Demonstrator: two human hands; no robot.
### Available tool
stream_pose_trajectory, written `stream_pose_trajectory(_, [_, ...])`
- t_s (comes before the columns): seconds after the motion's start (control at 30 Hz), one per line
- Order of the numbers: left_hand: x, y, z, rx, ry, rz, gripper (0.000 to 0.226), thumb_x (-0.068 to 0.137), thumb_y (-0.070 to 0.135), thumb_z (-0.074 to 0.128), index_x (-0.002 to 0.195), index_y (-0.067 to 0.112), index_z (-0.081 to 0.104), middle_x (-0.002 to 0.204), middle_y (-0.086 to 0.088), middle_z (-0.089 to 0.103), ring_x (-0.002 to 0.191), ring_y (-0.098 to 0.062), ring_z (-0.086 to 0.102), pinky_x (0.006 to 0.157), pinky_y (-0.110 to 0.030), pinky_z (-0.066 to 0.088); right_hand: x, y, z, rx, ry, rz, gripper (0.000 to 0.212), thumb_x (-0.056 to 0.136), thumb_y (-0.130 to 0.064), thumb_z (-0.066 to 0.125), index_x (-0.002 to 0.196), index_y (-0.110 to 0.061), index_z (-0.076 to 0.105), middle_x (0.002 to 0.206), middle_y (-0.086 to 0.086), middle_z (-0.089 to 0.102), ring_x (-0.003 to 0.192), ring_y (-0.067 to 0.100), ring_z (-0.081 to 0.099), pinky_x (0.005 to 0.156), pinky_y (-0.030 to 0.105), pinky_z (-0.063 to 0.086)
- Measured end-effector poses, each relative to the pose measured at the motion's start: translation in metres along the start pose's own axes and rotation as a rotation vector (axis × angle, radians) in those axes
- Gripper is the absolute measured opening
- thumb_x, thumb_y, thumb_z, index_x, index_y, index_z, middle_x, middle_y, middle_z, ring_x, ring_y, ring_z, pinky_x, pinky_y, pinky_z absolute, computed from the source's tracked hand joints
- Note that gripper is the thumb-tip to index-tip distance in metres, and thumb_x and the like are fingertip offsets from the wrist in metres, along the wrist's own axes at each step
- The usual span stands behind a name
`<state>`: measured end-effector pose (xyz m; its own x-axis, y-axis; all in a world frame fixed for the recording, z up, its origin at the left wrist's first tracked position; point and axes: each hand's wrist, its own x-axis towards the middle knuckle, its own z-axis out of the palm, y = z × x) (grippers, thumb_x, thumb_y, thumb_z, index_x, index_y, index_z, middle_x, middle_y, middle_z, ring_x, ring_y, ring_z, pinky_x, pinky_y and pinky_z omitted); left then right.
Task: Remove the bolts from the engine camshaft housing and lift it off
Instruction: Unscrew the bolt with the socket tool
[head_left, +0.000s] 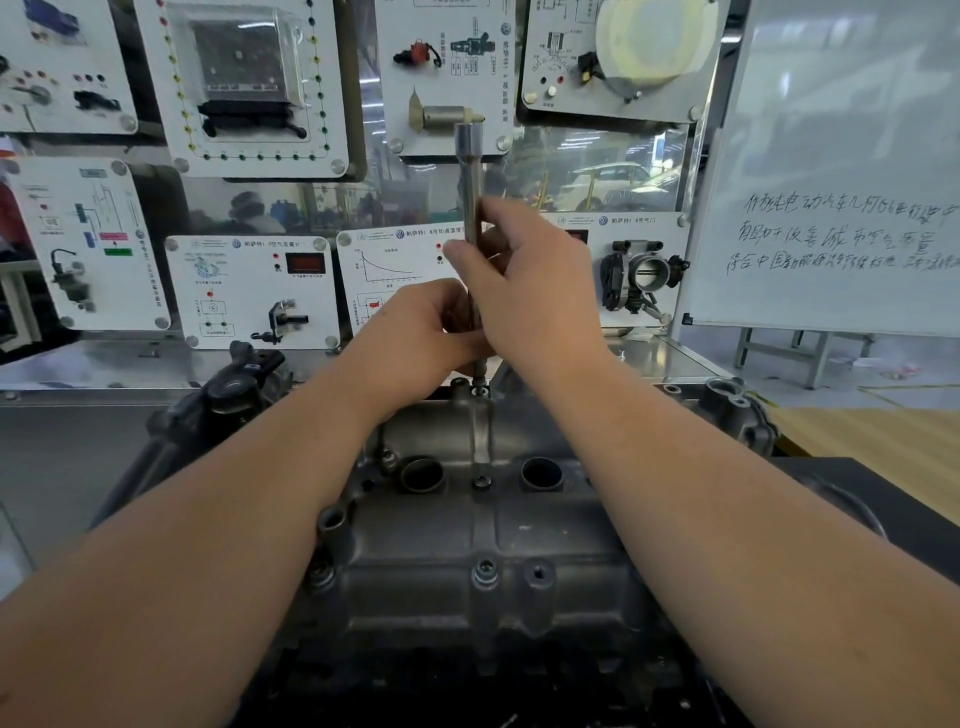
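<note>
The grey metal camshaft housing (467, 545) lies in front of me on the engine. A long steel socket extension (471, 182) stands upright over a bolt (479, 387) at the housing's far edge. My right hand (524, 280) grips the extension's shaft from the right. My left hand (426, 332) pinches its lower part just above the bolt. Two more bolts sit in the housing's centre line, one in the middle (481, 482) and one nearer me (485, 569).
Two round plug wells (422, 474) (542, 474) open on top of the housing. A black engine part (228, 395) stands at the left. Training display boards (249, 291) line the back wall. A whiteboard (831, 171) stands at the right, beside a wooden table (872, 441).
</note>
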<state>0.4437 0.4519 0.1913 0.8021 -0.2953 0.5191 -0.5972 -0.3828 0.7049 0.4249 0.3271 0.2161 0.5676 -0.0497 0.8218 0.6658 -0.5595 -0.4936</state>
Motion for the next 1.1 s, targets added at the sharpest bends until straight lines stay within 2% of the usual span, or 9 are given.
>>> stream_pose_trajectory(0.1, [0.002,-0.003,0.0,0.018,0.001,0.007,0.033,0.078,0.025,0.072,0.103,0.004,0.068,0.084,-0.01,0.074,0.078,-0.025,0.074,0.07,-0.039,0.058,0.002,0.001,-0.001,-0.046,-0.032,0.005,0.012,0.099,-0.023,0.059,0.096,-0.013,0.064,0.073,-0.004,0.066,0.073,0.014,0.061,0.069,0.031,0.046])
stream_pose_trajectory(0.23, [0.003,-0.009,0.0,-0.002,0.002,-0.019,0.012,0.094,0.01,0.061,0.094,0.016,0.071,0.083,0.0,0.076,0.072,-0.01,0.074,0.052,-0.008,0.044,0.003,0.0,-0.002,-0.012,-0.074,0.06,0.03,0.103,-0.021,0.048,0.132,-0.018,0.053,0.096,0.004,0.072,0.082,0.019,0.069,0.077,0.038,0.057])
stream_pose_trajectory(0.33, [0.003,-0.01,-0.002,0.049,-0.017,-0.013,0.008,0.09,0.018,0.066,0.096,0.018,0.073,0.086,-0.002,0.078,0.08,-0.018,0.075,0.064,-0.017,0.051,0.001,0.0,-0.001,0.009,-0.09,0.081,0.045,0.104,-0.023,0.046,0.149,-0.024,0.038,0.102,0.006,0.072,0.083,0.018,0.07,0.077,0.037,0.057])
stream_pose_trajectory(0.5, [0.0,-0.002,-0.002,0.061,-0.026,0.021,0.058,0.064,0.049,0.066,0.103,0.007,0.068,0.085,-0.007,0.075,0.081,-0.031,0.072,0.086,-0.059,0.056,0.001,0.001,-0.001,-0.018,-0.036,0.033,0.033,0.099,-0.03,0.06,0.13,-0.019,0.059,0.092,-0.003,0.069,0.079,0.015,0.064,0.072,0.028,0.049])
stream_pose_trajectory(0.63, [0.001,-0.007,0.0,0.075,0.002,0.037,0.027,0.081,0.033,0.07,0.098,0.013,0.07,0.083,-0.005,0.074,0.078,-0.024,0.073,0.073,-0.04,0.056,0.003,0.002,-0.002,-0.065,-0.034,0.013,0.017,0.1,-0.024,0.055,0.099,-0.009,0.062,0.074,0.003,0.066,0.072,0.02,0.062,0.067,0.032,0.047])
stream_pose_trajectory(0.73, [0.002,-0.01,0.0,0.047,0.008,-0.003,0.008,0.092,0.019,0.067,0.098,0.017,0.072,0.088,-0.002,0.077,0.081,-0.018,0.075,0.059,-0.014,0.048,0.003,0.003,-0.001,-0.031,-0.059,0.045,0.017,0.103,-0.021,0.047,0.109,-0.009,0.057,0.088,0.008,0.071,0.078,0.023,0.069,0.073,0.042,0.056])
stream_pose_trajectory(0.87, [0.002,-0.011,-0.001,0.091,0.013,0.027,0.006,0.091,0.021,0.069,0.095,0.023,0.072,0.085,0.0,0.077,0.081,-0.017,0.075,0.067,-0.031,0.052,0.002,0.004,0.0,0.007,-0.067,0.068,0.037,0.103,-0.026,0.047,0.14,-0.021,0.046,0.093,0.004,0.072,0.079,0.019,0.07,0.074,0.035,0.056])
stream_pose_trajectory(0.97, [0.001,-0.007,0.0,0.089,-0.003,0.041,0.026,0.082,0.031,0.07,0.101,0.013,0.07,0.086,-0.003,0.077,0.084,-0.025,0.074,0.082,-0.051,0.057,0.003,0.004,-0.001,-0.031,-0.032,0.036,0.03,0.1,-0.034,0.055,0.124,-0.017,0.055,0.08,-0.002,0.067,0.073,0.013,0.063,0.062,0.016,0.046])
stream_pose_trajectory(1.1, [-0.001,-0.001,0.001,0.071,0.017,0.033,0.06,0.065,0.046,0.069,0.103,0.0,0.065,0.085,-0.011,0.073,0.081,-0.031,0.072,0.086,-0.056,0.055,0.005,0.003,0.0,-0.07,-0.041,0.021,0.021,0.101,-0.029,0.055,0.107,-0.011,0.061,0.082,0.003,0.069,0.076,0.02,0.065,0.071,0.034,0.051])
